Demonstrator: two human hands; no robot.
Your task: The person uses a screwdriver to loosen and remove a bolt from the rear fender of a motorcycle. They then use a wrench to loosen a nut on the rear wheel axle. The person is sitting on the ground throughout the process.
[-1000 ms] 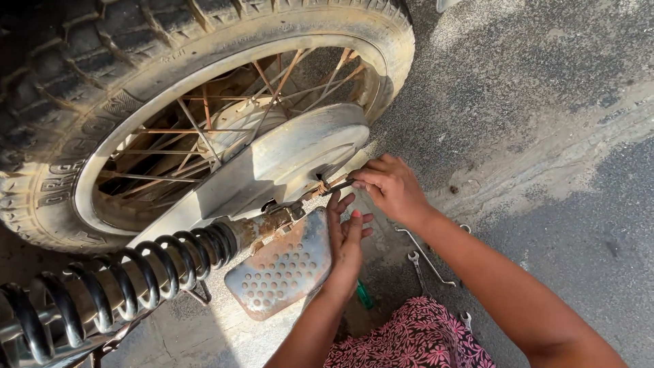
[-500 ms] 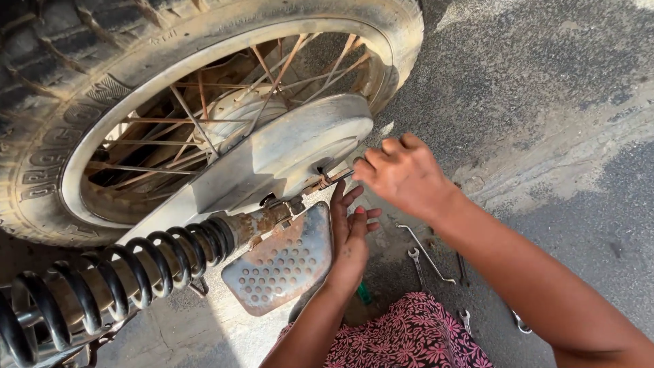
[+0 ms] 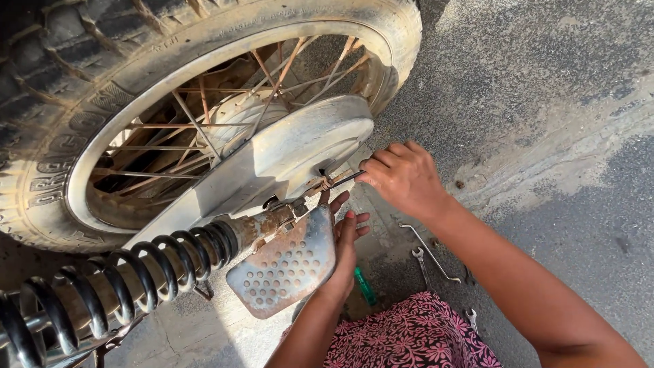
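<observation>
The right hand (image 3: 402, 178) is curling its fingers around the end of a thin dark metal tool (image 3: 343, 181), probably a spanner, whose tip is sitting at the fastener by the rusty axle fitting (image 3: 300, 204) just under the pale hub cover (image 3: 286, 157). It looks stiff, light and narrow, best gripped far out on the shank for leverage. The left hand (image 3: 346, 228) is lying open, fingers pressing flat against the edge of the perforated, rust-stained footplate (image 3: 286, 266). Beyond them are standing the spoked wheel (image 3: 204, 123), its knobbly tyre (image 3: 41, 82) and the black coil spring (image 3: 136, 272). Spare spanners (image 3: 429, 252) are lying on the asphalt (image 3: 545, 102).
</observation>
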